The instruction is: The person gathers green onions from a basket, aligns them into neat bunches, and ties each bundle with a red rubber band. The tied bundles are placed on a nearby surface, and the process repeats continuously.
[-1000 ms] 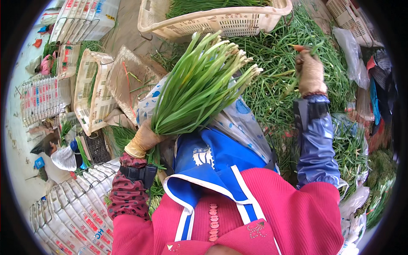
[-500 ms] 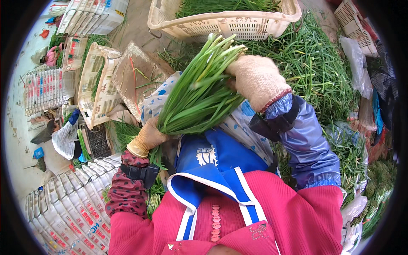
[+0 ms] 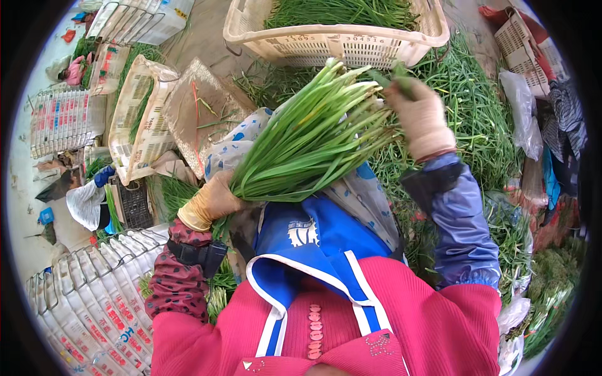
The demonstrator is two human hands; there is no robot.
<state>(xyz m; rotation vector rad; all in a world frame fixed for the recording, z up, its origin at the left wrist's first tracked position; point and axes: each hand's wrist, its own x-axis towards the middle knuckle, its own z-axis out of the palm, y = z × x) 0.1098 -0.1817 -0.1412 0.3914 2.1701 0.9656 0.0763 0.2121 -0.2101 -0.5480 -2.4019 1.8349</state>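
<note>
A thick bunch of garlic chives (image 3: 307, 135) slants across my lap, its pale cut ends up and to the right. My gloved left hand (image 3: 216, 199) is closed round the leafy lower end. My right hand (image 3: 423, 119), in a pale glove, is apart from the bunch, just right of its pale ends. A few loose chive leaves (image 3: 406, 81) stick out from its closed fingers, which are slightly blurred. Beneath the bunch lie my blue apron (image 3: 304, 229) and a blue-spotted whitish cloth (image 3: 367, 197).
A cream plastic crate (image 3: 338, 47) holding chives stands ahead. A heap of loose greens (image 3: 467, 113) spreads to the right, beside a clear plastic bag (image 3: 522, 113). At left are another crate (image 3: 128, 116), a worn board (image 3: 204, 113) and stacked white boxes (image 3: 94, 301). Another person (image 3: 88, 203) is farther left.
My right hand has moved right, off the bunch, with some leaves in its fingers. The bunch's pale ends now fan out wider. My left hand keeps its grip.
</note>
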